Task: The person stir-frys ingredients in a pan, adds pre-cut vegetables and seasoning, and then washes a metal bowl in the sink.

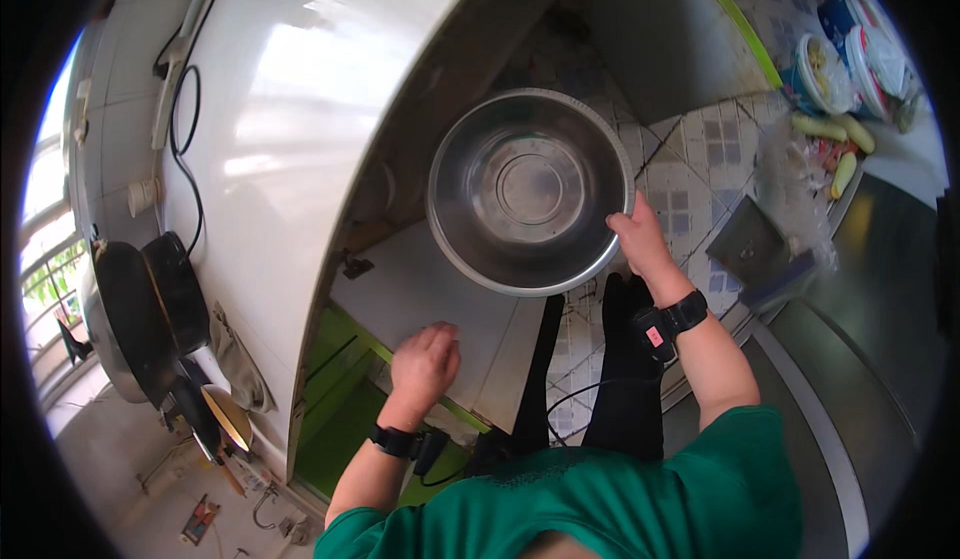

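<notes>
A large round stainless steel basin (531, 191) is held up in front of me, its inside facing the camera with only a few small specks in it. My right hand (641, 240) grips its rim at the lower right, the thumb over the edge. Lower left, my left hand (426, 364) is off the basin, above a cabinet door (450, 311) that stands open; its fingers are loosely curled and nothing shows in them. Its palm is turned away from view.
A white countertop (300, 93) curves along the left, with dark pans (146, 319) beyond it. Another cabinet door (675, 41) stands open at the upper right. Food tubs (817, 71), pale green vegetables (844, 176) and plastic bags lie at the right, above the tiled floor (697, 154).
</notes>
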`<state>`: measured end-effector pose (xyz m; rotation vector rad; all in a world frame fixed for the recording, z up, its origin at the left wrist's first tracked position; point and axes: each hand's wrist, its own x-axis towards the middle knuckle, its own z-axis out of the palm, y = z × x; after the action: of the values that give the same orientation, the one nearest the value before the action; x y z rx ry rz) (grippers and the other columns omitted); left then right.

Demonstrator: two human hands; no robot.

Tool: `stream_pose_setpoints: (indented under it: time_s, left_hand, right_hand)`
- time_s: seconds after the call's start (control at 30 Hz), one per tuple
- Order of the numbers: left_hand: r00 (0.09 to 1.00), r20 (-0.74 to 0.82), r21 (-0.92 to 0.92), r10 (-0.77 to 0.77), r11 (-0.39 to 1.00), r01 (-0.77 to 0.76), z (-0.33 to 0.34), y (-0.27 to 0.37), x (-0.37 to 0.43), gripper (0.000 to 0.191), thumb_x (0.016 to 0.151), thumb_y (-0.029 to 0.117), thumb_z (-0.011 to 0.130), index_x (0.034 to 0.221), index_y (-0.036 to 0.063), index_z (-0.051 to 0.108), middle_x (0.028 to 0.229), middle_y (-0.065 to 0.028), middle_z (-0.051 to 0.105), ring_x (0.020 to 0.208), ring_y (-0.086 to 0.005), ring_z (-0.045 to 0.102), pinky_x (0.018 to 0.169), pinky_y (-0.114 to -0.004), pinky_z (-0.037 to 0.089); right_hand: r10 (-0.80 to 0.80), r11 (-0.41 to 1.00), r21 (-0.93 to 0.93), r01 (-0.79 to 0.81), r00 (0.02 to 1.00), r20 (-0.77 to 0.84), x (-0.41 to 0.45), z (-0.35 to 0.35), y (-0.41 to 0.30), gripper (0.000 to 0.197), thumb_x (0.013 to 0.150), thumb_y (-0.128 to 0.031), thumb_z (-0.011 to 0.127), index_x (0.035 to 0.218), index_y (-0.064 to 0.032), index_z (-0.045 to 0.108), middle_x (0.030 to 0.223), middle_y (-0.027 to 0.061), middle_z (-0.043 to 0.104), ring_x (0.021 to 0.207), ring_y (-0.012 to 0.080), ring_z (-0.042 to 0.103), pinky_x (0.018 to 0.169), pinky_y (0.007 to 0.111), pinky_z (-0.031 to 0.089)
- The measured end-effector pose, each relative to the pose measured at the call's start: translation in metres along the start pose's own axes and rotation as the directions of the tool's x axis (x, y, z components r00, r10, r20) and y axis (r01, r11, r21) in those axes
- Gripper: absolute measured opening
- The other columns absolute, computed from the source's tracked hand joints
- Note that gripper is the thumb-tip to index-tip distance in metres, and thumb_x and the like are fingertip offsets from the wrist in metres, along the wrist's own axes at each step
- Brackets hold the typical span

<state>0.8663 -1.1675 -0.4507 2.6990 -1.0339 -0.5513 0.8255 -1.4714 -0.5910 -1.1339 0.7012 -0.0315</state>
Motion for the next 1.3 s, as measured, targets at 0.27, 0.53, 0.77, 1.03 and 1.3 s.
stream_pose_setpoints:
  time_s: [0.27,0.53,0.77,1.03,1.3]
  left_hand:
    - [0.908,0.397,0.240,-0.132,0.970,0.036,0.000,0.004,0.005,0.027,0.075,0.016,0.058,0.101,0.0089,0.057,0.099,-0.0063,0.060,0.090,-0.0266,0.057,0.077,-0.037,0.046]
    - [0.690,0.636,0.332,-0.347,0.929,0.162,0.010,0.035,0.051,0.036,0.080,0.023,0.056,0.113,0.0090,0.051,0.110,-0.0105,0.056,0.097,-0.0302,0.055,0.080,-0.040,0.046]
    - [0.506,0.767,0.399,-0.395,0.911,0.106,0.035,0.027,0.095,0.040,0.084,0.026,0.051,0.119,0.0078,0.047,0.116,-0.0143,0.051,0.100,-0.0322,0.053,0.083,-0.040,0.044]
    - [0.860,-0.007,0.027,-0.509,0.860,0.509,0.054,-0.094,0.211,0.033,0.092,0.025,0.041,0.118,0.0054,0.049,0.104,-0.0203,0.058,0.097,-0.0352,0.056,0.082,-0.039,0.044]
    - [0.461,-0.657,-0.486,-0.596,0.803,0.346,0.037,-0.230,0.315,0.033,0.093,0.017,0.039,0.120,-0.0009,0.046,0.119,-0.0161,0.052,0.110,-0.0260,0.048,0.091,-0.033,0.037]
  right_hand:
    - [0.053,0.997,-0.052,-0.053,0.999,-0.012,-0.032,-0.095,0.034,0.046,0.073,0.002,0.043,0.119,0.0017,0.044,0.103,0.0091,0.058,0.094,0.0153,0.054,0.084,0.026,0.042]
    - [0.023,0.974,-0.224,-0.006,0.997,0.075,-0.034,-0.136,0.046,0.051,0.073,-0.003,0.047,0.123,0.0000,0.040,0.102,0.0187,0.060,0.091,0.0263,0.060,0.082,0.031,0.045]
    - [0.063,0.989,-0.144,-0.039,0.985,0.163,-0.011,-0.141,0.041,0.051,0.073,0.003,0.043,0.124,0.0031,0.039,0.110,0.0118,0.056,0.100,0.0164,0.054,0.086,0.027,0.042]
    - [0.053,0.977,-0.214,-0.019,0.987,0.154,0.016,-0.135,0.048,0.052,0.073,0.003,0.042,0.125,0.0038,0.038,0.113,0.0130,0.054,0.102,0.0182,0.052,0.088,0.028,0.040]
    - [0.141,0.945,-0.318,-0.074,0.971,0.195,0.035,-0.111,0.039,0.052,0.070,0.005,0.044,0.122,0.0029,0.042,0.111,0.0118,0.053,0.104,0.0198,0.047,0.091,0.029,0.035]
